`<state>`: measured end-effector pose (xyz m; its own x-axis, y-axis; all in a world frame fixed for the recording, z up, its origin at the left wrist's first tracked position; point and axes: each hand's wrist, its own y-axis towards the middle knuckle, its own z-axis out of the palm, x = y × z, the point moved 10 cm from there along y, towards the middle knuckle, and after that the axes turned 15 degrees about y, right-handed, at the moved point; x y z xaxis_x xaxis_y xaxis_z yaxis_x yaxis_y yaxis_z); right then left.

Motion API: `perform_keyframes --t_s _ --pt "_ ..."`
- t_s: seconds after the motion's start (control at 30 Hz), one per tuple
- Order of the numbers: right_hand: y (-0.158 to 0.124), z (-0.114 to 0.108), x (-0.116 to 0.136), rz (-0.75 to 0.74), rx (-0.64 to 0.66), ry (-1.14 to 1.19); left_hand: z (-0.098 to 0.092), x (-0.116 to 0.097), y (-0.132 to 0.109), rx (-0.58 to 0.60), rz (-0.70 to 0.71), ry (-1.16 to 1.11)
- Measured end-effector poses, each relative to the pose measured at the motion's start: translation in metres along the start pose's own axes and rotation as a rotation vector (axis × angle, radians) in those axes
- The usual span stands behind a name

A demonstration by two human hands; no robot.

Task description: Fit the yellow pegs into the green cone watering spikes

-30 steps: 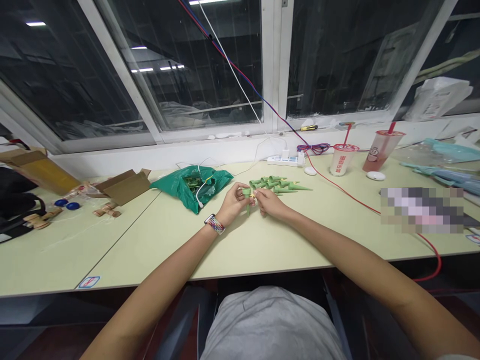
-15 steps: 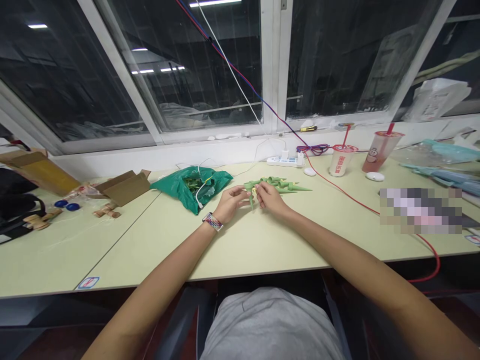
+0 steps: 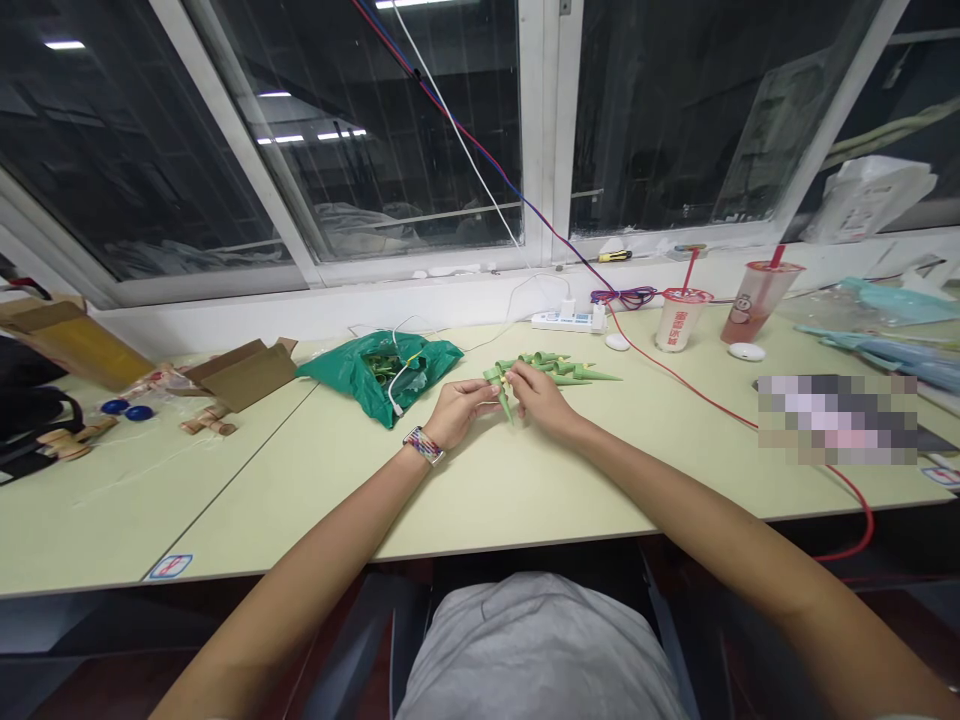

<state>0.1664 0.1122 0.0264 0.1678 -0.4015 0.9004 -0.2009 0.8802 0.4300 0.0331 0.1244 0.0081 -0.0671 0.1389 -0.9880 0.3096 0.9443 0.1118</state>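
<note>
My left hand (image 3: pixel 457 412), with a woven watch band at its wrist, pinches a green pointed piece (image 3: pixel 505 402) whose wider top looks curled. Its narrow tip points down toward the table. From the other side, my right hand (image 3: pixel 541 396) closes its fingers on the same piece near a small yellowish spot. Just behind my hands lies a pile of similar green pointed pieces (image 3: pixel 577 372). A green plastic bag (image 3: pixel 356 375) stands open to the left, with more green pieces (image 3: pixel 384 368) inside and a white cable end across it.
Two drink cups (image 3: pixel 681 322) with red straws and a power strip (image 3: pixel 564 321) stand toward the window. A red cable (image 3: pixel 697 392) crosses the right side. An open cardboard box (image 3: pixel 244 375), wooden pieces (image 3: pixel 210 420) and blue balls (image 3: pixel 139 412) lie at left.
The green piece between my hands has turned slightly, so more of its pointed end shows below my fingers. My left fingers have shifted a little along it.
</note>
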Motion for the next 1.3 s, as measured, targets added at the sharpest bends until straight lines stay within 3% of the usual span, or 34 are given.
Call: perform_keyframes --t_s 0.63,0.87,1.07,1.3 --pt "0.010 -0.002 0.001 0.074 0.056 -0.036 -0.002 -0.006 0.008 0.006 0.061 -0.024" --pt "0.000 0.010 -0.015 0.140 0.089 -0.013 -0.009 -0.009 0.006 -0.035 0.058 -0.134" --pt "-0.002 0.001 0.009 -0.114 -0.005 -0.283 -0.016 -0.011 0.007 -0.118 0.111 -0.108" --pt "0.001 -0.005 0.028 -0.272 0.077 -0.540 -0.007 -0.011 0.006 -0.067 0.112 -0.073"
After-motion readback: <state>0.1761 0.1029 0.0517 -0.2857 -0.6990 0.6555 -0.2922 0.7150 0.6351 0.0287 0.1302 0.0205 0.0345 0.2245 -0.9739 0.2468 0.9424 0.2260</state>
